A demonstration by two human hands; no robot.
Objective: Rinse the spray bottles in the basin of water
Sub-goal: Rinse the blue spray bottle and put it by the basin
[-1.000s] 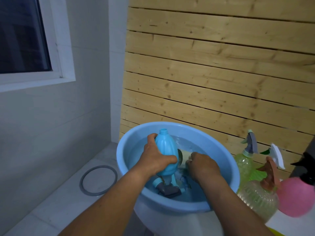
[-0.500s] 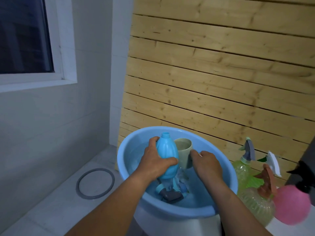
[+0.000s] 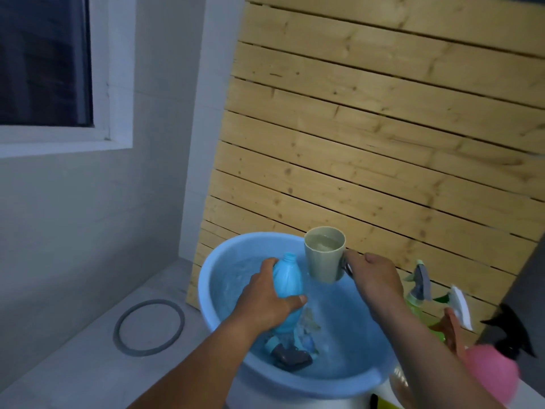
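I see a light blue basin (image 3: 219,262) holding water, set in front of a slatted wooden panel (image 3: 368,137) that leans against the wall.

My left hand (image 3: 265,302) is wrapped around the blue spray bottle (image 3: 287,280), thumb on the near side and fingers round the far side. The bottle stands nearly upright, its lower end in the water, its open neck uppermost and bare of any sprayer.

My right hand (image 3: 373,277) is closed on the handle of a pale green cup (image 3: 324,255). The cup is upright, lifted above the basin and just beside the bottle's neck, on its right. Water shows inside it, close to the brim.

A detached sprayer head (image 3: 290,355), dark grey with a blue collar, lies under water at the near side of the basin. Paler bits around it are too blurred for me to identify.

Outside the basin, to its right: a green spray bottle (image 3: 417,302) with a grey trigger, a clear spray bottle (image 3: 398,382) mostly hidden by my forearm, and a pink spray bottle (image 3: 492,370) with a black trigger.

A grey ring (image 3: 149,327) lies flat on the ledge left of the basin. A window (image 3: 44,60) sits upper left.
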